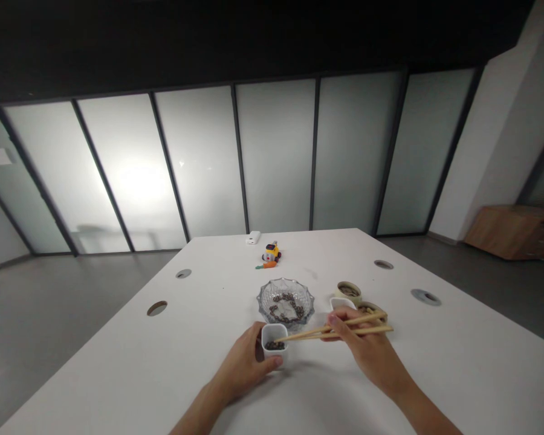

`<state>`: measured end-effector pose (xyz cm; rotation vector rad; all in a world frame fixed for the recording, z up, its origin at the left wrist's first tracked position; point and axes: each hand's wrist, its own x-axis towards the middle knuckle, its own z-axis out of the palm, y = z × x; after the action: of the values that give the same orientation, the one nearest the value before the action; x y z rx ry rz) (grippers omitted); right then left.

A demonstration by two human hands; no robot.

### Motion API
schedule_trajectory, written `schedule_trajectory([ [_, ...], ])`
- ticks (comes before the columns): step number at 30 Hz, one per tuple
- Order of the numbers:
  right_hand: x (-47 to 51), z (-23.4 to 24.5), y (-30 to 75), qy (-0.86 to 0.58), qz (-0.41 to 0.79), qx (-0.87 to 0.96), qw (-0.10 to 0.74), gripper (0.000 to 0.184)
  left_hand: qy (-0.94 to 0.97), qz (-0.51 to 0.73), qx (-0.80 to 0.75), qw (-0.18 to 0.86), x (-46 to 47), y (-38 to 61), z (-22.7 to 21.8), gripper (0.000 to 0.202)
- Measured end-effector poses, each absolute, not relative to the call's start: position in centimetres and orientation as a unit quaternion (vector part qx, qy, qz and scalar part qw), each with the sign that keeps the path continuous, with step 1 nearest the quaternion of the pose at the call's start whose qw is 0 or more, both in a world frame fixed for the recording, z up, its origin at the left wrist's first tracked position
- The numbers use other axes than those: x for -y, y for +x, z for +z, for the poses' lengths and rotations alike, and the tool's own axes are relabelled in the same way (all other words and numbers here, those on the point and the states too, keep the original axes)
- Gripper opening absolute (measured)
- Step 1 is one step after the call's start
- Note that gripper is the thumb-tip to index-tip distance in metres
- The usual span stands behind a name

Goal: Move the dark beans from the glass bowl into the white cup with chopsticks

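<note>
My left hand [247,361] is wrapped round a small white square cup [274,330] with dark seed-like pieces at its bottom. In my right hand [360,338] is a pair of light wooden chopsticks [310,333], their tips inside that cup. Whether the tips pinch a piece is too small to tell. Just beyond the cup sits a scalloped glass bowl [263,295] holding several dark striped pieces that look like sunflower seeds. A second white cup [342,303] stands behind my right hand, partly hidden by it.
Two round containers, a pale one [349,292] and another [372,310] partly behind the chopsticks, stand at the right. Farther back are a yellow toy vehicle [272,252], a toy carrot [269,264] and a white box-like object [252,237]. The white table [199,338] has several round holes.
</note>
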<state>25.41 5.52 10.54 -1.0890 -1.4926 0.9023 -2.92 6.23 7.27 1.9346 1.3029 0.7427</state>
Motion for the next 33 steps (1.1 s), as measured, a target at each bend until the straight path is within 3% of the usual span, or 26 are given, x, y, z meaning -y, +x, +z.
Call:
schedule_trajectory([
  [9, -5.7, 11.5, 26.2, -0.475, 0.110, 0.682, 0.546, 0.043, 0.747, 0.279, -0.501, 0.336, -6.4, -3.1, 7.2, 0.039],
  [21, -13.9, 12.0, 22.6, -0.466, 0.128, 0.723, 0.495, 0.034, 0.746, 0.294, -0.489, 0.343, -6.5, -3.0, 6.8, 0.038],
  [33, -13.9, 12.0, 22.1, -0.456, 0.146, 0.735, 0.480, 0.028, 0.746, 0.294, -0.492, 0.339, -6.4, -3.0, 7.1, 0.041],
])
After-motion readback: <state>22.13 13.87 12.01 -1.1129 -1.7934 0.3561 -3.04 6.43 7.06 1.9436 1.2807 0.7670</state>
